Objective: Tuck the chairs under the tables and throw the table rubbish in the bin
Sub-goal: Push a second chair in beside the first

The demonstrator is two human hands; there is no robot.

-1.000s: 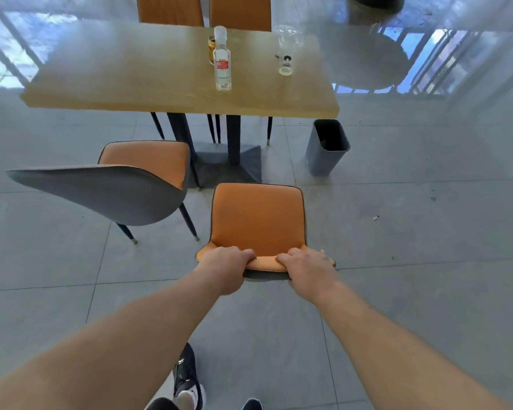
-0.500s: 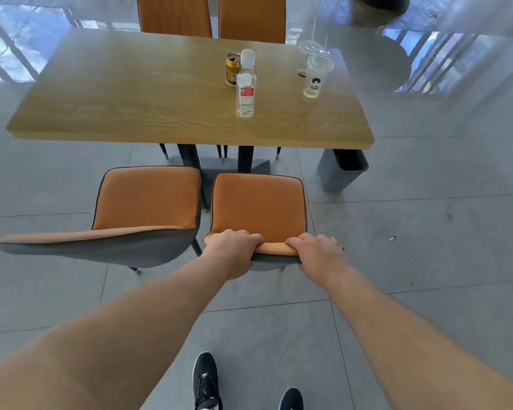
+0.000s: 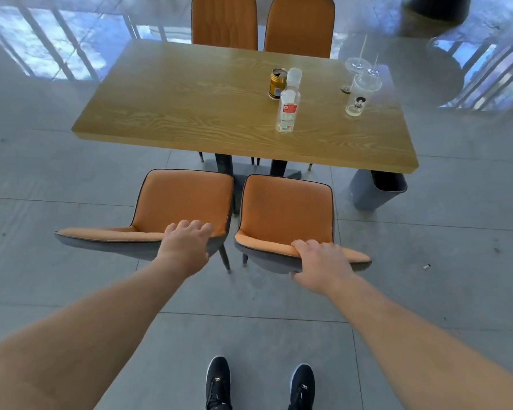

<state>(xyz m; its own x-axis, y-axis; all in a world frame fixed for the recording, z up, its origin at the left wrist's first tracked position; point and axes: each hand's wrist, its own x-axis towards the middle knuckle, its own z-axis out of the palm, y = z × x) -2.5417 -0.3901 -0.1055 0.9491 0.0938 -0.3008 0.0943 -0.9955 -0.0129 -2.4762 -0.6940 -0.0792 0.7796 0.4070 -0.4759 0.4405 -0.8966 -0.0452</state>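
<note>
A: Wooden worktop (image 3: 190, 108) up front, with a gold can (image 3: 277, 83), clear bottle (image 3: 288, 109), plastic cup (image 3: 358, 97) and two upturned glasses (image 3: 365, 65) toward its right end. Grey bin (image 3: 378, 189) on the floor under the right corner. Two more orange chairs (image 3: 261, 22) on the far side.

B: And the near ones?

A: Left chair (image 3: 178, 202) and right chair (image 3: 285, 211) side by side, almost touching, seats just short of the worktop edge. Pedestal base between them.

B: Hands?

A: Left hand (image 3: 185, 247) laid over the left chair's backrest, fingers loosely spread, not clamped. Right hand (image 3: 320, 266) wrapped tight on the right chair's backrest, thumb underneath.
</note>
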